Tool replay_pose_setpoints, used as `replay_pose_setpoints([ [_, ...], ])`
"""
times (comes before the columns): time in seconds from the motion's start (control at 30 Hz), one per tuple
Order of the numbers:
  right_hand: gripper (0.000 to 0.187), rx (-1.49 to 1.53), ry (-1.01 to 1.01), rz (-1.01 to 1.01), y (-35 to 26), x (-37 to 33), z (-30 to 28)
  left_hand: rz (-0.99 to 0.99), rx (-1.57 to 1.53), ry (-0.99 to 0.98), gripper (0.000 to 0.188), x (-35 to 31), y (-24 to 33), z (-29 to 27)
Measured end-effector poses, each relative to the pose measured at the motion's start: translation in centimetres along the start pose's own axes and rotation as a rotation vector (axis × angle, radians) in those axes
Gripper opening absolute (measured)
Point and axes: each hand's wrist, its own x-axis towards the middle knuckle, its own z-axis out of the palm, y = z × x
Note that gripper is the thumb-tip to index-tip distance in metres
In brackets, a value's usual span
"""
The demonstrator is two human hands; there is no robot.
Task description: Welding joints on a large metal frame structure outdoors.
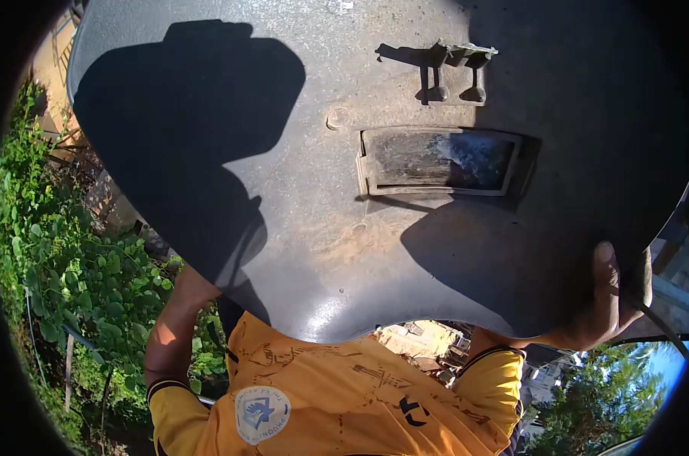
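Note:
A large, dark grey welding shield (pixel 299 228) fills most of the view, held up in front of my chest. It has a dusty face, a framed rectangular glass window (pixel 435 161) and, above that, a small bracket (pixel 466 57) on two posts. On the right, my right hand (pixel 614 292) grips the shield's edge, thumb pressed on the near face and fingers passing round the rim. My left hand (pixel 198 286) goes behind the lower left edge; only the wrist end shows, and its fingers are hidden. A dark shadow covers much of the shield.
Green leafy vines (pixel 93 289) grow at the left. Past the right hand runs a dark cable (pixel 663 327). Sunlit ground with rubble (pixel 420 342) shows between the shield and my orange shirt (pixel 337 395). Trees (pixel 603 403) and a patch of sky lie at the lower right.

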Motion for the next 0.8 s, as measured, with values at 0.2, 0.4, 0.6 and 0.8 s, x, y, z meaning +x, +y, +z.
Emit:
replay_pose_setpoints([
  [0.2, 0.053, 0.078, -0.119, -0.164, -0.1, -0.1, -0.2, -0.01, 0.196, 0.01, 0.046, -0.5, -0.8, 0.0],
  [0.4, 0.055, 0.11, -0.127, -0.193, 1.0, -0.2, -0.9, -0.084, 0.155, 0.037, 0.052, -1.9, -2.7, 0.0],
  [0.6, 0.052, 0.098, -0.081, -0.127, -3.1, 0.6, 0.6, 0.114, 0.265, 0.031, 0.06, -1.8, -3.3, 0.3],
  [0.8, 0.049, 0.091, -0.041, -0.063, -3.1, 0.8, 0.7, 0.049, 0.112, 0.061, 0.064, -1.7, -2.6, 0.2],
])
